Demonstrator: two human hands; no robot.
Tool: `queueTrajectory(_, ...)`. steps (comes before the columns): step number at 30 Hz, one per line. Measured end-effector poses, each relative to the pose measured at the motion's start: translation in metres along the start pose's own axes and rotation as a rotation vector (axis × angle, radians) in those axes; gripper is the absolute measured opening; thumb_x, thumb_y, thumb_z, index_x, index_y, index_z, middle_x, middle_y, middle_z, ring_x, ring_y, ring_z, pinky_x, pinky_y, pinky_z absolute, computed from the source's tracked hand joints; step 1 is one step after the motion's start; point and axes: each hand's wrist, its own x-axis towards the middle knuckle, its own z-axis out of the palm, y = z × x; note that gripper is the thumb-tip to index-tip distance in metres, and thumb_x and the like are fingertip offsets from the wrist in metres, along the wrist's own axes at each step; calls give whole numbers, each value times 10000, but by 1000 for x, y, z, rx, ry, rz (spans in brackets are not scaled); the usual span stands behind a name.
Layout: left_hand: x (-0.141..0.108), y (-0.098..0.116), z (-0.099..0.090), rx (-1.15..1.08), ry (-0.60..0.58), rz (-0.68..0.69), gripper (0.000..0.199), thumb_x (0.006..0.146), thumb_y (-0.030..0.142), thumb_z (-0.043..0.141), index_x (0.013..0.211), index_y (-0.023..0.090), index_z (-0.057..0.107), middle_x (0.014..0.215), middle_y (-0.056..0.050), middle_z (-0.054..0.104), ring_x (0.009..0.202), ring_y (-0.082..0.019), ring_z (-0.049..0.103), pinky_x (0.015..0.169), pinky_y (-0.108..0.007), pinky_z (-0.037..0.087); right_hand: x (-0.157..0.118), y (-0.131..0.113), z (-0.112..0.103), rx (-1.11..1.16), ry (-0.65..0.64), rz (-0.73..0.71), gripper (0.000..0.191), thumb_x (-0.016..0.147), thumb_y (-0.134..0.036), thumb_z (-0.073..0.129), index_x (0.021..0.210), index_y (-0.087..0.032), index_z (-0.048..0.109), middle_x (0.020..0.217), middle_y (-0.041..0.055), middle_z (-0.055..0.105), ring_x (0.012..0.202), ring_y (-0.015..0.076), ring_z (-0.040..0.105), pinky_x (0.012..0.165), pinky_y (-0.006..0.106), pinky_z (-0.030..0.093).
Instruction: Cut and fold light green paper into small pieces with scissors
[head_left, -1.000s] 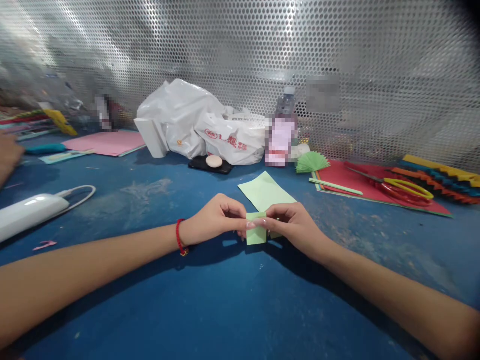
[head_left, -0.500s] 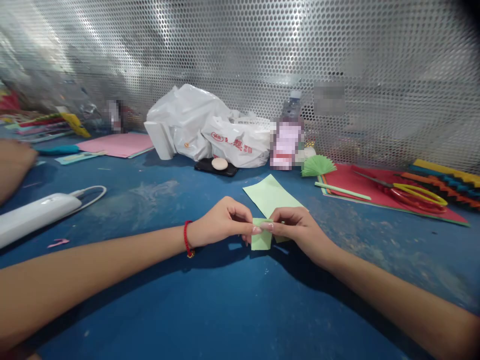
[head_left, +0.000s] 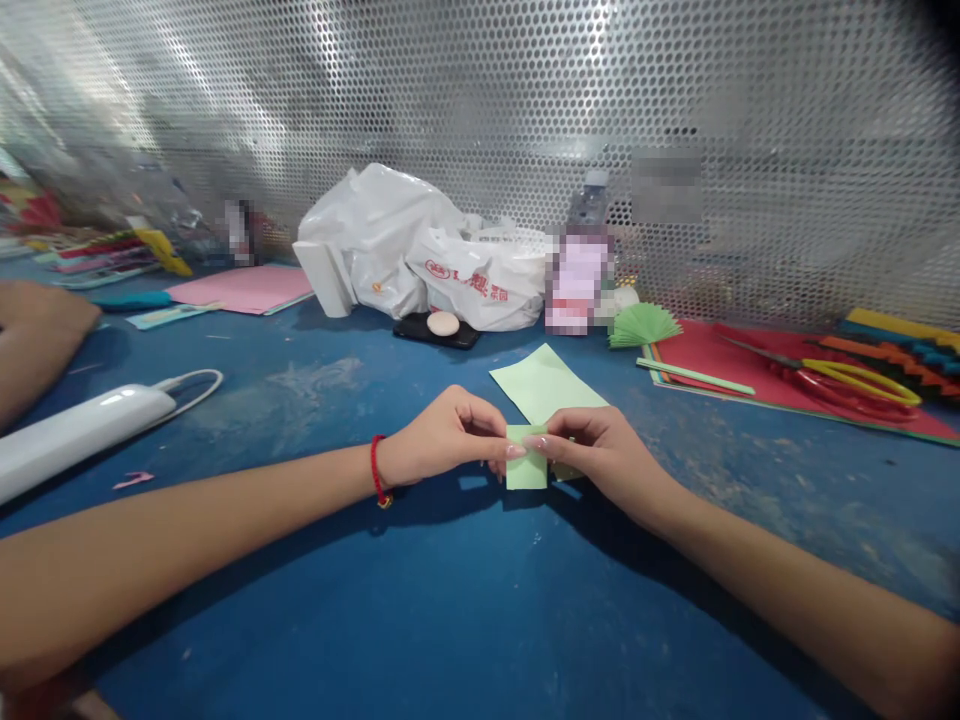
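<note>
A small folded piece of light green paper point(head_left: 527, 474) is pinched between my two hands over the blue table. My left hand point(head_left: 457, 432), with a red cord bracelet at the wrist, grips its left side with thumb and fingers. On its right side my right hand point(head_left: 611, 455) pinches it, the thumb lying on the front face. Part of a green strip shows below the right fingers, mostly hidden. Just behind my hands lies a larger light green sheet point(head_left: 546, 382), flat on the table.
Red paper point(head_left: 694, 355) with scissors point(head_left: 862, 380) on it lies at the right, beside a green paper fan point(head_left: 643, 326). White plastic bags point(head_left: 390, 235) and a bottle point(head_left: 577, 280) stand behind. At the left are a white device point(head_left: 90, 430) and another person's hand point(head_left: 41, 335).
My right thumb has shifted slightly on the small paper, whose front now looks flatter. The view has moved a little; both hands keep hold of the paper.
</note>
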Motion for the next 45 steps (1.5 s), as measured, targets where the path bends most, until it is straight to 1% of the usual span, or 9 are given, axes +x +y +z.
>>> queueTrajectory(13, -2, 2, 1, -35, 0, -22, 140, 654, 151, 841, 622, 93, 717, 543, 0, 688, 501, -59, 611, 516, -116, 481, -1, 0, -1, -34, 3, 2, 312, 797, -408, 719, 647, -144, 647, 555, -17, 537, 518, 79, 416, 483, 220, 304)
queueTrajectory(19, -1, 1, 1, -42, -10, -22, 159, 660, 172, 841, 620, 93, 709, 544, -5, 691, 498, -68, 625, 515, -125, 490, -2, -4, -1, 57, 31, 3, 244, 762, -380, 765, 794, -151, 688, 644, -7, 607, 547, 85, 469, 498, 214, 355)
queueTrajectory(25, 0, 4, 3, 6, -33, -12, 157, 668, 181, 834, 613, 98, 712, 539, -6, 689, 491, -68, 615, 505, -126, 487, -3, -4, 1, 100, 20, -37, 276, 814, -375, 706, 685, -165, 583, 619, -22, 567, 553, 88, 486, 517, 213, 386)
queueTrajectory(29, -1, 6, 4, 48, -40, 13, 164, 697, 199, 812, 611, 99, 716, 542, -15, 692, 491, -74, 615, 505, -134, 488, -5, -7, 1, 58, 74, -43, 297, 799, -362, 714, 643, -161, 561, 599, -28, 549, 557, 85, 468, 517, 206, 372)
queueTrajectory(32, -2, 6, 4, 44, 4, 38, 169, 703, 199, 804, 603, 99, 713, 537, -15, 691, 488, -73, 614, 506, -128, 487, -4, -10, 1, -28, 94, -63, 296, 797, -377, 720, 652, -154, 591, 591, -35, 534, 538, 74, 424, 499, 203, 335)
queueTrajectory(35, -3, 5, 3, 32, 89, 86, 172, 724, 184, 779, 591, 104, 707, 545, -13, 697, 493, -62, 609, 515, -114, 488, -3, -9, 0, -83, 19, -39, 244, 778, -356, 740, 705, -154, 623, 580, -53, 511, 505, 63, 380, 472, 204, 295)
queueTrajectory(37, -3, 4, 3, 32, 118, 115, 174, 747, 180, 754, 595, 107, 707, 558, -17, 705, 502, -66, 614, 525, -120, 498, -2, -8, 0, -80, -23, -24, 190, 786, -313, 723, 722, -150, 649, 580, -49, 524, 505, 64, 392, 474, 205, 301)
queueTrajectory(41, -4, 2, 3, 55, 120, 146, 174, 773, 197, 726, 622, 111, 715, 591, -31, 721, 529, -89, 636, 552, -151, 525, -2, -7, 1, -38, 31, -52, 100, 757, -236, 707, 706, -150, 709, 584, -30, 584, 519, 72, 436, 496, 210, 339)
queueTrajectory(45, -6, 4, 3, 149, 130, 194, 179, 775, 208, 726, 627, 108, 724, 592, -41, 723, 533, -97, 639, 553, -156, 516, -2, -7, 2, 13, 67, -13, 126, 695, -260, 754, 630, -163, 708, 539, -27, 594, 486, 79, 449, 476, 218, 353)
